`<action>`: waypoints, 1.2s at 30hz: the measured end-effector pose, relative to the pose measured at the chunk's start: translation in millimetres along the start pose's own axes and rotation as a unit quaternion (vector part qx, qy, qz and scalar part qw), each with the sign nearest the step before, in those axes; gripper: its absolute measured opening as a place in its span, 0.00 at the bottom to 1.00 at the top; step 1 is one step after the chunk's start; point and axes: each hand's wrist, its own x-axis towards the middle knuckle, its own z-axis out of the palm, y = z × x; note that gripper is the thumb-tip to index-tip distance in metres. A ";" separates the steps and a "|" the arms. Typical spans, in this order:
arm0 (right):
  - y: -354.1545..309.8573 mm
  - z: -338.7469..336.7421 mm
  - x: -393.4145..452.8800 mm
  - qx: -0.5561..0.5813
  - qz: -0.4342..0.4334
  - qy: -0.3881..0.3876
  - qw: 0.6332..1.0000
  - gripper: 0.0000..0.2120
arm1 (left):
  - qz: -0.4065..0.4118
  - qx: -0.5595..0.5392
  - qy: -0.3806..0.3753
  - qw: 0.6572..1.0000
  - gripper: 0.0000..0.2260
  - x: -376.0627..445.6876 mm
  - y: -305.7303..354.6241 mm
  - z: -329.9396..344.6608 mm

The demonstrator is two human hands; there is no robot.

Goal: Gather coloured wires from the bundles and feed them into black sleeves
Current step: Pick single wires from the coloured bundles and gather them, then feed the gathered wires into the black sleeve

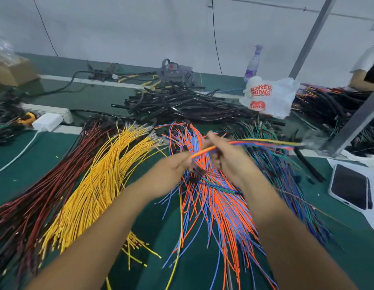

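Both hands meet above the orange and blue wire bundle [215, 206]. My right hand [228, 155] grips a small gathered bunch of mixed wires [263, 143], yellow, blue, orange and green, which sticks out level to the right. My left hand [173, 168] pinches the bunch's left end. Dark red wires [35, 197] and yellow wires [102, 181] lie fanned out on the left of the green table [46, 155]. A green and blue bundle [272, 162] lies to the right. The heap of black sleeves [177, 103] rests further back, untouched.
A phone [349, 188] lies face up at the right edge. A white plastic bag [269, 97] and a spray bottle [254, 61] stand behind the sleeves. A power strip with a white charger [48, 120] sits at the left. Another person's arm [364, 80] shows at the far right.
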 end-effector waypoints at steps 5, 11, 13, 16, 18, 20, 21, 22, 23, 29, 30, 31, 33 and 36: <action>6.6 4.1 -2.1 -0.029 0.017 0.033 0.999 0.25 | -0.019 0.153 -0.047 0.987 0.11 -3.3 -10.3 -13.4; 23.4 20.2 -3.6 0.098 -0.022 0.016 0.995 0.19 | 0.042 0.362 0.005 0.931 0.09 10.5 -7.3 -20.9; 38.0 27.7 -5.9 0.099 -0.019 -0.003 0.995 0.17 | 0.059 0.393 -0.007 0.918 0.08 13.0 -7.9 -14.1; 53.8 29.7 -4.5 0.055 0.012 0.033 0.998 0.20 | 0.036 0.390 -0.046 0.919 0.08 9.5 -19.0 -9.4; 58.5 29.4 -2.8 0.034 0.018 0.068 0.997 0.22 | 0.022 0.393 -0.062 0.917 0.08 5.8 -28.9 -11.4; 61.3 30.4 0.3 0.058 0.011 0.109 0.992 0.23 | 0.013 0.397 -0.057 0.916 0.07 2.3 -36.5 -15.3; 61.8 31.7 1.2 0.076 0.007 0.119 0.990 0.23 | 0.010 0.398 -0.054 0.916 0.06 1.6 -38.8 -16.9; 62.7 33.8 2.2 0.089 -0.001 0.115 0.989 0.23 | 0.005 0.401 -0.051 0.915 0.05 1.6 -39.5 -17.8; 64.0 36.1 2.6 0.096 -0.013 0.098 0.990 0.22 | -0.001 0.406 -0.047 0.913 0.04 2.6 -38.4 -18.0; 70.7 50.3 4.1 -0.020 -0.068 0.018 0.997 0.13 | 0.007 0.400 -0.020 0.916 0.07 15.4 -23.4 -14.3; 72.3 50.1 4.2 -0.010 -0.071 0.028 0.997 0.13 | 0.005 0.360 -0.029 0.933 0.10 17.6 -25.3 -15.5; 73.7 49.4 3.9 0.008 -0.075 0.039 0.996 0.13 | -0.006 0.287 -0.040 0.957 0.12 18.9 -27.5 -17.8; 75.8 48.0 3.4 0.039 -0.085 0.058 0.994 0.13 | -0.027 0.102 -0.043 0.993 0.14 20.0 -30.7 -22.3; 76.2 48.3 2.0 0.034 -0.091 0.070 0.993 0.10 | -0.026 0.093 -0.079 0.992 0.13 26.0 -29.8 -24.9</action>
